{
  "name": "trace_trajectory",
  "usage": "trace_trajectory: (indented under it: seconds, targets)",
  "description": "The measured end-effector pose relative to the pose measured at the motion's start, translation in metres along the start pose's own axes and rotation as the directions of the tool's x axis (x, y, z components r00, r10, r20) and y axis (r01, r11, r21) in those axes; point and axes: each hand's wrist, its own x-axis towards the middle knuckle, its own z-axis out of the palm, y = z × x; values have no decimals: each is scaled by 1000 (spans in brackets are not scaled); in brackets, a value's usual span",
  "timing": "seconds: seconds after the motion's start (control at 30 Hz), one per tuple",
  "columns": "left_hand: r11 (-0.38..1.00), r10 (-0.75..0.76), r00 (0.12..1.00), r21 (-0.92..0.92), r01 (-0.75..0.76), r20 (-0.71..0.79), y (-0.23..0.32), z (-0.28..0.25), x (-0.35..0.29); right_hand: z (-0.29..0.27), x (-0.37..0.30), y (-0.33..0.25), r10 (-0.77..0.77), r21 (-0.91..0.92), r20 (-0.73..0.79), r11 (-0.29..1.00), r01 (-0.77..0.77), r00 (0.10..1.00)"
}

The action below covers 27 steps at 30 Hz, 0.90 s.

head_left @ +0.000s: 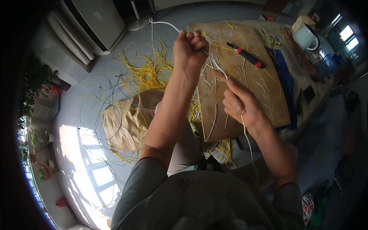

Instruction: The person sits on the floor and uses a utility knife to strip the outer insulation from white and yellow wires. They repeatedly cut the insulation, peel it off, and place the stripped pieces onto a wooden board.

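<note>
A white cable point(245, 132) runs through both of my hands. My left hand point(189, 48) is closed in a fist around it, above the far left part of a wooden board point(281, 111). From that fist the cable continues up and left toward a thin stand. Closer to me, my right hand point(242, 101) grips the cable, with its index finger stretched along it. Between the hands the cable looks split into two strands. Its other end hangs below my right hand toward my lap. A red and black utility knife point(249, 57) lies on the board among short white and yellow scraps.
Tangled yellow wire point(147, 71) covers the floor left of the board. A tan cloth sack point(122, 132) lies nearer, with dark wires over it. At the right are blue cloth point(286, 84), a white mug-like pot point(306, 37) and reddish wire point(297, 51). The stand's base point(138, 25) is at the back.
</note>
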Motion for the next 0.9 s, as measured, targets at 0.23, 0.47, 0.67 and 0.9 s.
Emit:
trace_trajectory:
  seconds: [0.23,0.47,0.67,0.9]
  targets:
    - [957,-213,974,218,192,76,-12,3,48,-14,1,-12,60,-1,16,998,-60,998]
    - [947,-191,972,285,146,138,15,-10,84,-23,-36,-16,113,-98,-274,985,-145,955]
    - [938,-213,977,284,198,24,10,-30,107,-43,-104,3,60,-92,-242,992,-85,968]
    - [945,-200,980,267,191,6,3,-31,108,-46,-138,15,-141,-330,-308,943,33,941]
